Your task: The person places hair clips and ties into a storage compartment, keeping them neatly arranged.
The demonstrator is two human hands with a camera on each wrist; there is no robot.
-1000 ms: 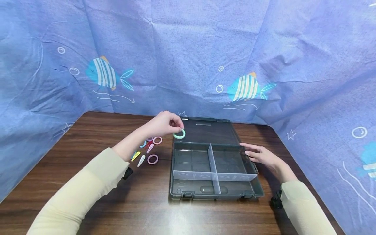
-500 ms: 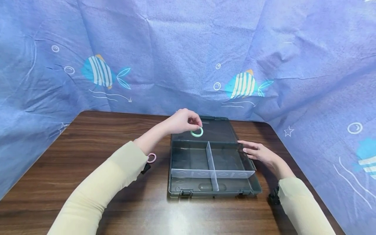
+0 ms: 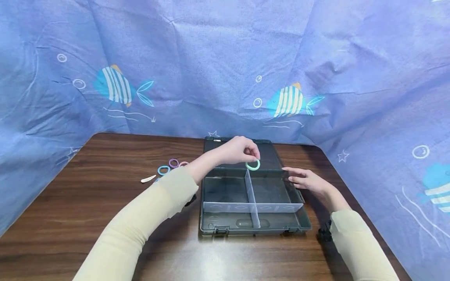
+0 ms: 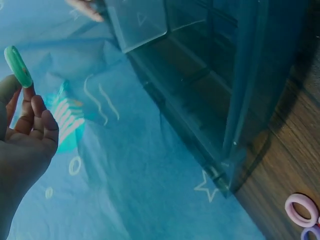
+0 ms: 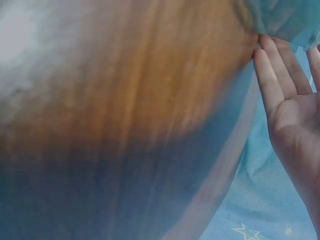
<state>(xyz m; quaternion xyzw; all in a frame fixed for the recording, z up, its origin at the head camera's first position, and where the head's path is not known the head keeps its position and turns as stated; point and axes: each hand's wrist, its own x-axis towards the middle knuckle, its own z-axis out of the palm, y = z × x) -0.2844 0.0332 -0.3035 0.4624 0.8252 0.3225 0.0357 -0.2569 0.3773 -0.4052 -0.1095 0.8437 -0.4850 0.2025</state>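
My left hand [image 3: 240, 150] pinches a mint green hair tie [image 3: 252, 169] between thumb and fingertips, above the back of a dark see-through organizer box [image 3: 254, 231]. In the left wrist view the hair tie [image 4: 20, 67] stands on edge at the fingertips. The box's lid [image 3: 270, 158] lies folded back behind it, and pale dividers [image 3: 250, 187] split the inside into compartments. At the box's right side my right hand [image 3: 310, 182] has its fingers extended, touching near the back right corner. In the right wrist view the fingers [image 5: 270, 80] reach the box's edge.
Left of the box on the wooden table [image 3: 105, 187] lie a blue hair tie [image 3: 163, 174], a purple hair tie [image 3: 174, 167] and a white hair clip [image 3: 148, 179]. The left forearm partly hides the pile. A blue fish-print cloth [image 3: 211, 70] hangs behind the table.
My left hand has carried the mint green hair tie rightward, from the box's left back edge to near its middle. The right hand stays at the box's side.
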